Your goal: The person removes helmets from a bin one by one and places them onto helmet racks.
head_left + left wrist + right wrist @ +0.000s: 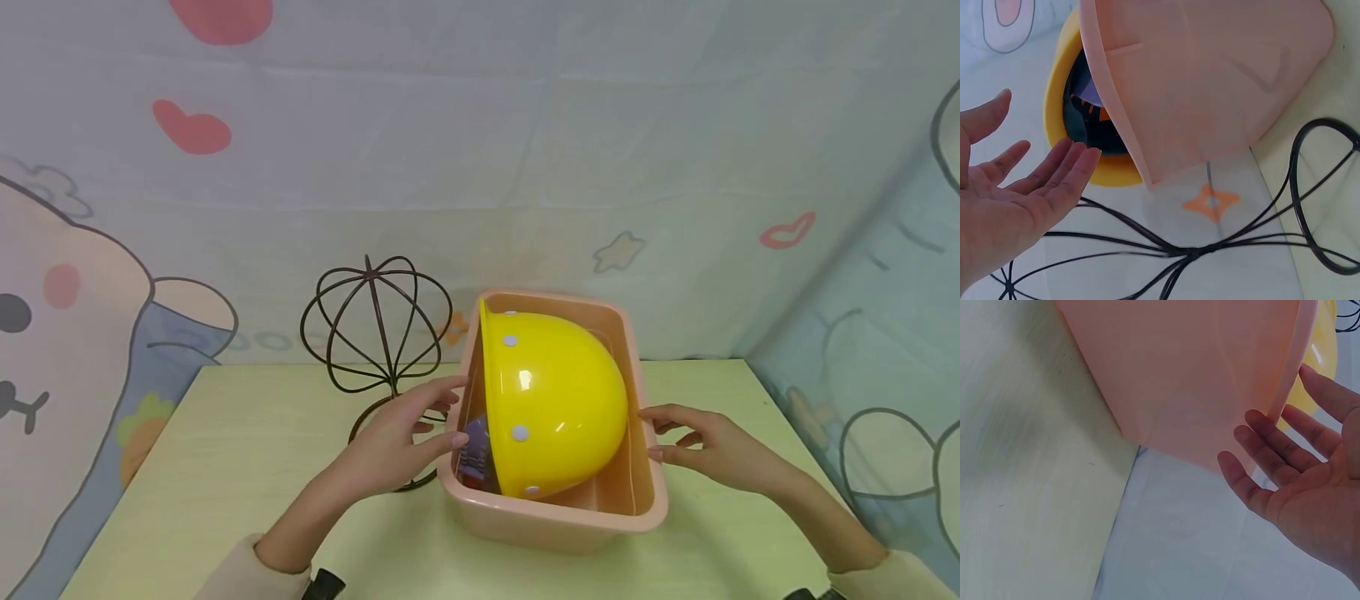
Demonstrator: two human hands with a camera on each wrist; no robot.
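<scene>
Pale green tabletop (225,467), cartoon-print cloth backdrop behind and to both sides.

Peach plastic basin (558,521) sits on the table between the two hands, long axis running away from the person. Yellow hard hat (555,400) stands on edge inside it, dome toward the right hand, open rim and dark inner harness toward the left hand.

Left hand (397,442): fingers straight and loosely spread, holding nothing, tips at the basin's left rim. Head view suggests the thumb tip touches the rim; cannot confirm contact. Right hand (705,446): likewise flat and relaxed, holding nothing, fingertips at or just short of the right rim. Both hands lie about equally close, one per long side, palms facing inward.

Black wire stand (375,333) lies just behind and beyond the left hand, near the basin's left wall.

View differences: left wrist view shows the left hand (1016,206) with fingers near the hat's yellow brim (1060,112) rather than clamped on the basin wall (1210,81), a gap showing. Right wrist view shows the right hand (1310,487) open just beside the basin's outer wall (1191,381); contact unclear. Only the head view shows both hands at once.
</scene>
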